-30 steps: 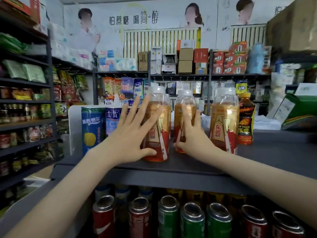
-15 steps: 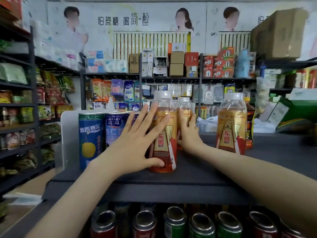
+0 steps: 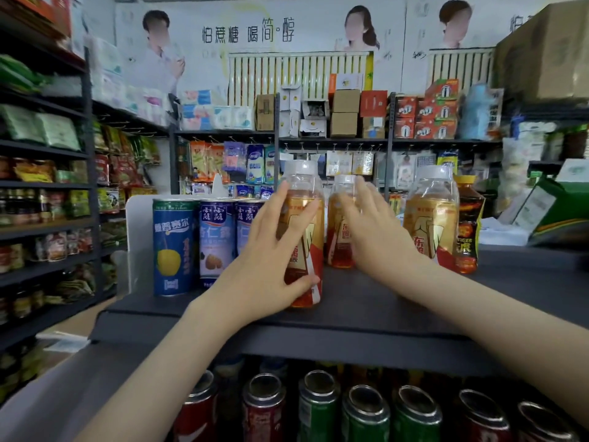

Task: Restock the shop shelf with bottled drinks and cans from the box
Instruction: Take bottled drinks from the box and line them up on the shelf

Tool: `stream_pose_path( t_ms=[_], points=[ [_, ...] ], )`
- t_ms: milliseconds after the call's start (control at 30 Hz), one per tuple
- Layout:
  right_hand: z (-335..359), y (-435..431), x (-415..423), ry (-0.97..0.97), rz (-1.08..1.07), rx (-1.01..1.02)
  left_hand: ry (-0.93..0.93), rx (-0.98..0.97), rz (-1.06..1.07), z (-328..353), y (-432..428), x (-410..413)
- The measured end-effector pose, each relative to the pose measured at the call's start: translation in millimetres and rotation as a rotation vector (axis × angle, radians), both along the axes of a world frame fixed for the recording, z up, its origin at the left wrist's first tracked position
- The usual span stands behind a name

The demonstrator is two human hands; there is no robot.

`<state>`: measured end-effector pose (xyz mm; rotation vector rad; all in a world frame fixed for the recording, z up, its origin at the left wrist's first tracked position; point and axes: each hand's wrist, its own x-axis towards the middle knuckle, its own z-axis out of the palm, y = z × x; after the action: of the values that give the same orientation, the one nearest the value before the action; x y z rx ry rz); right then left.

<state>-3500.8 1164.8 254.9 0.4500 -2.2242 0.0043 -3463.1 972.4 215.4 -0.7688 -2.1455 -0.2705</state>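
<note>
Bottles: where are they in the head view?
– Upright on the dark shelf (image 3: 366,301), right of the blue cans (image 3: 173,247): front bottle (image 3: 307,263), rear bottle (image 3: 339,240), third bottle (image 3: 430,224) further right. Red and green cans (image 3: 318,406) stand below.
And the hands?
– Apart. Left hand (image 3: 271,250) lays spread, straight fingers on the front bottle, thumb near its base. Right hand (image 3: 376,247), blurred, touches the rear bottle with straight fingers.

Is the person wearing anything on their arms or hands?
No. The left arm and right arm are bare, with no sleeves in view. The left grip and right grip show no gloves, rings or watch.
</note>
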Motion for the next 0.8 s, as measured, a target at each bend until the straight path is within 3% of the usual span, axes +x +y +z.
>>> stream_pose_path(
  t_ms=[100, 233, 333, 600, 800],
  points=[
    [0, 42, 27, 0.278, -0.033, -0.015, -0.048, 0.022, -0.002, -1, 4, 2],
    [-11, 87, 40, 0.023, -0.135, -0.223, -0.092, 0.023, -0.008, 3, 6, 3],
    [-20, 95, 35, -0.239, 0.14, -0.427, -0.086, 0.018, -0.026, 3, 6, 2],
    [-14, 77, -23, -0.458, 0.511, -0.4, -0.149, -0.026, -0.004, 8, -2, 3],
    [-12, 43, -50, -0.541, 0.521, -0.39, -0.185, -0.012, 0.007, 7, -1, 3]
  ],
)
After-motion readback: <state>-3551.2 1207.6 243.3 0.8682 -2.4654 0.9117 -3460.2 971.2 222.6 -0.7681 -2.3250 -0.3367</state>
